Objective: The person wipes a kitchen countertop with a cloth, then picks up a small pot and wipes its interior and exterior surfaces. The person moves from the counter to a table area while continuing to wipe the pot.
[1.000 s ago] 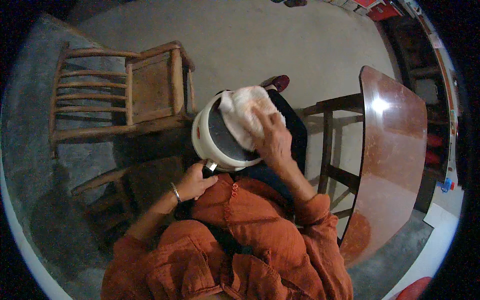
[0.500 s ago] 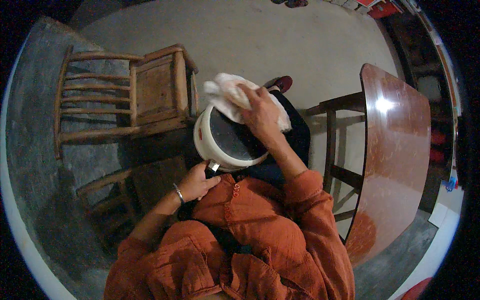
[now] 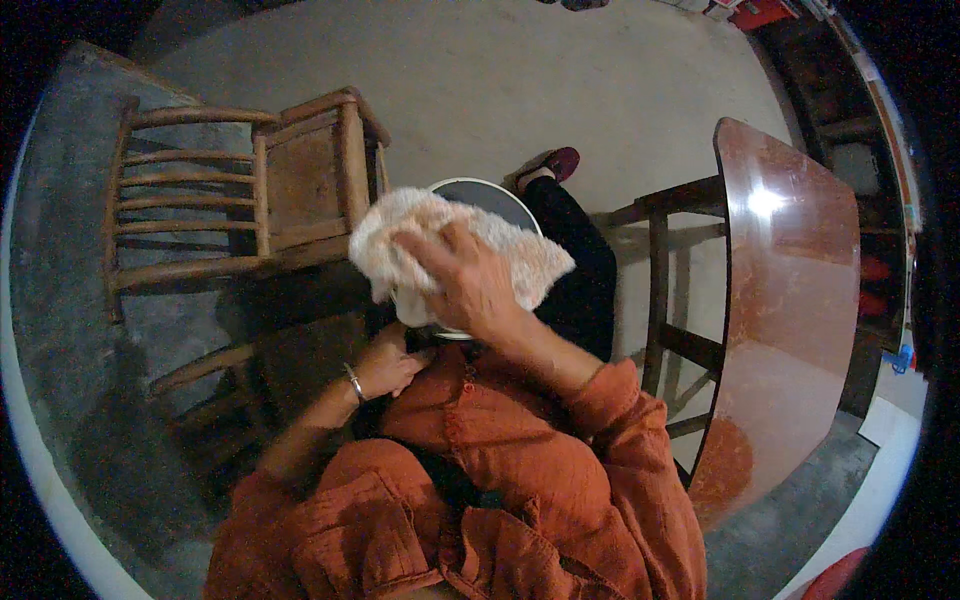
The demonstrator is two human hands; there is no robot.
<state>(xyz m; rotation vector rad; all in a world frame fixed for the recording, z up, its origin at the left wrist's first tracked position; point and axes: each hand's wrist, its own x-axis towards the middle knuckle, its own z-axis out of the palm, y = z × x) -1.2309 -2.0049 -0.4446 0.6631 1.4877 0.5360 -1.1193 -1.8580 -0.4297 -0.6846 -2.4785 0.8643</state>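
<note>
A white saucepan [image 3: 492, 193] with a dark grey round face rests over my lap, mostly covered by a cloth. My left hand [image 3: 388, 368], with a bracelet at its wrist, is closed on the pan's black handle, which is largely hidden now. My right hand [image 3: 470, 285] presses a fluffy white and pale peach cloth [image 3: 540, 258] over the near and left part of the pan, its fingers bent into the fabric. Only the pan's far rim and a strip at the near side show past the cloth.
A wooden chair [image 3: 262, 185] lies to the left, close to the pan, and another wooden seat [image 3: 235, 400] sits in shadow nearer me. On the right is a shiny reddish-brown table [image 3: 790, 290] with dark legs. My dark-red shoe [image 3: 562, 163] is on the concrete floor [image 3: 450, 80].
My right hand has brought the cloth from the pan's far right rim toward the left and nearer me, across its face. My left hand stays at the handle.
</note>
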